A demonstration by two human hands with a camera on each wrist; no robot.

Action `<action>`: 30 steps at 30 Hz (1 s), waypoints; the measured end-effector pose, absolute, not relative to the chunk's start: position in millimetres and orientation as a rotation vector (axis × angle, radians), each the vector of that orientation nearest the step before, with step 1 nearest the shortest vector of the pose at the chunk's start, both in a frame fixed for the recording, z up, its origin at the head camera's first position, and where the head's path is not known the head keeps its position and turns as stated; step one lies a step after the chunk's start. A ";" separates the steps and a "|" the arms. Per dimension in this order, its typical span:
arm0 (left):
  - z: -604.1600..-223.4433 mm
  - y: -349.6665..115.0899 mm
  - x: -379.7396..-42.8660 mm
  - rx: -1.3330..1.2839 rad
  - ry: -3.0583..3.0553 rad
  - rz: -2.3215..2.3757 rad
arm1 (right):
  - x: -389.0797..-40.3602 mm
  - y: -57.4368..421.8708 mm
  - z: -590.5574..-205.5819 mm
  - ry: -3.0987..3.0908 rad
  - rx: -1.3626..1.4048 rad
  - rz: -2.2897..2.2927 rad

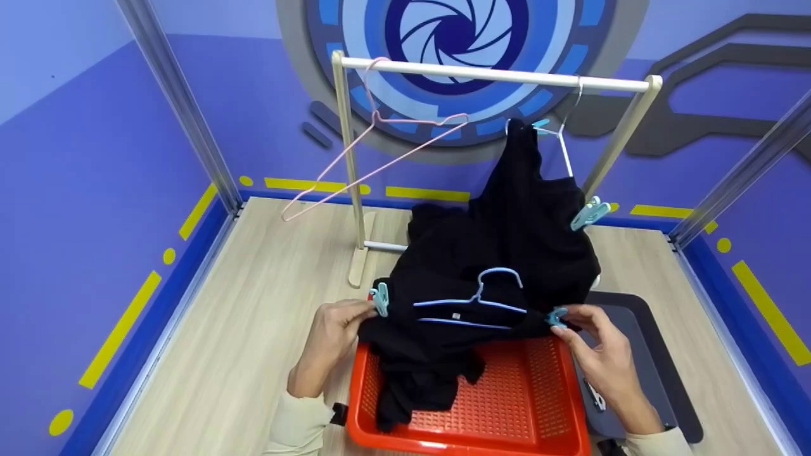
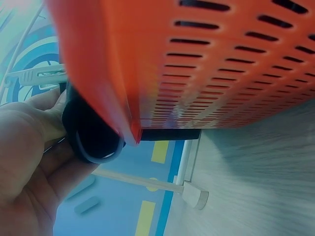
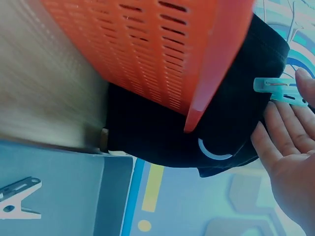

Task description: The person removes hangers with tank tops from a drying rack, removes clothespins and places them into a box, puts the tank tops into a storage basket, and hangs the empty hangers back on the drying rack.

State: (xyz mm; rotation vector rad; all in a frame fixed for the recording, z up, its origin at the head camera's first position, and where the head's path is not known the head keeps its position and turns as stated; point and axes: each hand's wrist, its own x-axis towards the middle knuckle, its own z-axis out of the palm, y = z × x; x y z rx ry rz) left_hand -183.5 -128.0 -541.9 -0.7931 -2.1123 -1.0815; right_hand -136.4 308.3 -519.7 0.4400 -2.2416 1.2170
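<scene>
A black garment (image 1: 437,348) lies over the back of the red basket (image 1: 519,418), with a light blue hanger (image 1: 469,303) in its neckline. At its left shoulder, beside a teal clothespin (image 1: 379,300), my left hand (image 1: 329,332) grips the cloth. The left wrist view shows the fingers (image 2: 64,177) around the dark fabric. My right hand (image 1: 602,354) pinches a second teal clothespin (image 1: 557,317) at the right shoulder, between thumb and fingers. That clothespin (image 3: 278,87) bites on the fabric edge in the right wrist view.
Behind stands a rack with a white bar (image 1: 494,73). A pink hanger (image 1: 405,152) hangs at its left; another black garment (image 1: 513,215) hangs from a white hanger (image 1: 566,152) at its right, with teal clothespins (image 1: 589,214). A grey tray (image 1: 659,380) holding a clothespin (image 3: 22,199) lies right of the basket.
</scene>
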 end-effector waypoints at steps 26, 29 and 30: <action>-543.8 -128.9 -184.4 -0.805 -2.099 -1.085 | -127.8 303.1 -497.3 -1.981 0.578 1.271; -543.7 -129.6 -183.7 -0.797 -2.107 -1.091 | -126.5 309.9 -502.1 -1.971 0.549 1.300; -543.7 -129.8 -183.6 -0.796 -2.107 -1.093 | -125.1 310.6 -501.5 -1.962 0.542 1.309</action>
